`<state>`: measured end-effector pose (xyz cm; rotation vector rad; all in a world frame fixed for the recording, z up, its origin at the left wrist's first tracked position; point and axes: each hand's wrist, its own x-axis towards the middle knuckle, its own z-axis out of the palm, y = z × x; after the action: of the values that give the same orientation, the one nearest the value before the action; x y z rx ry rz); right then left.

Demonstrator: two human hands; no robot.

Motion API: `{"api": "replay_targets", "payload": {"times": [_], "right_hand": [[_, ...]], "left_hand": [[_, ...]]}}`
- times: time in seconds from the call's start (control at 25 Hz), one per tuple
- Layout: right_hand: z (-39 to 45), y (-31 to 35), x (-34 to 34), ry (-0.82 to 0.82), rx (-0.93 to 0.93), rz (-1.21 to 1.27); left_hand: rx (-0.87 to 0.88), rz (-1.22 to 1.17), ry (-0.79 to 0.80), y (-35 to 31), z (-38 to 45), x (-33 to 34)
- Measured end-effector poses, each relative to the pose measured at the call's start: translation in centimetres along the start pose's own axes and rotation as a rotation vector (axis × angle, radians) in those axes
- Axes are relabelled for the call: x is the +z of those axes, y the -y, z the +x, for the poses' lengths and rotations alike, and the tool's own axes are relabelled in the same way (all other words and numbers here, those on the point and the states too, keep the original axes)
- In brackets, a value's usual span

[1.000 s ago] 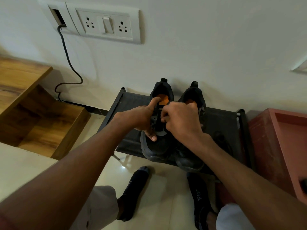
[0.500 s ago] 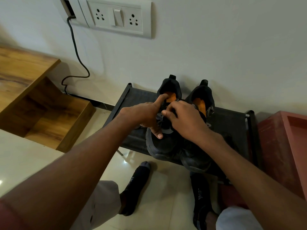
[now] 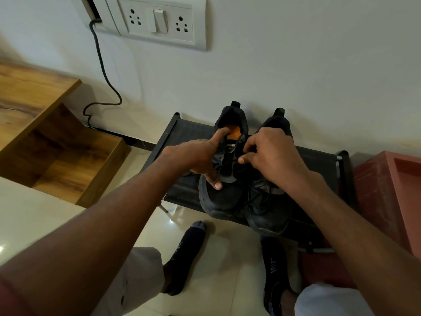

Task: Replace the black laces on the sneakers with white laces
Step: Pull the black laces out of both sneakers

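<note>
Two black sneakers with orange insides sit side by side on a dark metal shoe rack by the wall. The left hand holds the left sneaker, pointer finger at its opening. The right hand pinches its black lace with curled fingers.

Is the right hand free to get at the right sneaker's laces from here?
Probably yes. The right hand is busy pinching at the left sneaker, but the right sneaker lies just beneath its wrist, its black laces uncovered.
</note>
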<state>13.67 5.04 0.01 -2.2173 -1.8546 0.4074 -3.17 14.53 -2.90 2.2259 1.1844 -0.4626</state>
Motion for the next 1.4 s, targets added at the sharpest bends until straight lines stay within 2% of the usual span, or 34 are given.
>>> {"api": "replay_targets", "payload": {"times": [0.08,0.12,0.16,0.2,0.28,0.32,0.36,0.4,0.44,0.56,0.64,0.76,0.92,1.0,1.08,1.12,1.16,1.2,1.24,1.28,1.32,1.4], "right_hand": [[0.3,-0.3,0.0,0.084,0.006,-0.038],[0.3,-0.4,-0.1,0.050,0.000,0.062],[0.2,-0.3,-0.3,-0.006,0.029,0.299],[0.0,-0.2,-0.7,-0.040,0.107,0.679],[-0.6,0.1,-1.4,0.050,0.254,1.502],[-0.8,0.1,-1.2,0.099,0.297,1.751],[-1.0,0.3,-1.0,0.130,0.310,1.859],[-1.0,0.5,-0.6,0.133,0.292,1.831],[-0.8,0.7,-0.3,0.094,0.249,1.664],[-0.3,1.0,0.7,-0.047,0.089,0.818],[-0.4,0.9,1.5,-0.032,-0.009,0.451],[-0.5,0.8,2.1,0.001,-0.117,0.206],[0.0,0.2,1.7,0.110,-0.080,0.066],[0.1,0.1,2.0,0.081,-0.060,0.048],[0.2,0.3,2.0,-0.068,0.008,0.259],[0.2,0.4,1.4,-0.127,0.082,0.520],[0.1,0.6,0.4,-0.123,0.158,0.896],[-0.1,0.7,-0.6,-0.040,0.210,1.312],[-0.3,0.7,-1.2,0.051,0.229,1.613],[-0.3,0.5,-1.4,0.100,0.216,1.711],[-0.2,0.3,-1.3,0.109,0.186,1.615],[0.1,-0.2,-0.1,0.047,0.108,1.041]], "left_hand": [[-0.002,-0.001,-0.001,0.0,0.0,0.0],[-0.002,-0.001,0.000,-0.1,0.0,0.0],[-0.002,-0.001,0.002,-0.1,0.0,0.0],[-0.002,-0.006,0.004,-0.1,-0.1,-0.1],[-0.001,-0.024,0.005,0.1,-0.1,-0.2],[-0.001,-0.028,0.007,0.2,-0.1,-0.3],[0.001,-0.025,0.011,0.1,0.0,-0.3],[0.002,-0.014,0.015,0.0,0.0,-0.3],[0.002,0.001,0.018,-0.1,0.0,-0.2],[-0.006,0.013,0.022,-0.1,0.1,-0.2],[0.000,0.000,0.024,-0.1,0.1,-0.2],[0.005,0.020,0.023,-0.3,0.0,-0.2],[0.004,0.026,0.024,-0.4,-0.1,-0.2],[-0.002,0.020,0.028,-0.5,0.0,-0.2],[-0.008,0.013,0.027,-0.5,-0.1,-0.3],[-0.009,0.009,0.024,-0.5,-0.1,-0.3],[-0.007,0.003,0.019,-0.4,-0.1,-0.2],[-0.006,-0.004,0.016,-0.2,-0.1,-0.2],[-0.002,-0.007,0.014,-0.1,-0.1,-0.2],[0.002,-0.007,0.015,-0.1,-0.1,-0.2],[0.007,-0.006,0.017,-0.1,-0.1,-0.2],[0.010,0.004,0.017,-0.2,-0.1,-0.2]]}}
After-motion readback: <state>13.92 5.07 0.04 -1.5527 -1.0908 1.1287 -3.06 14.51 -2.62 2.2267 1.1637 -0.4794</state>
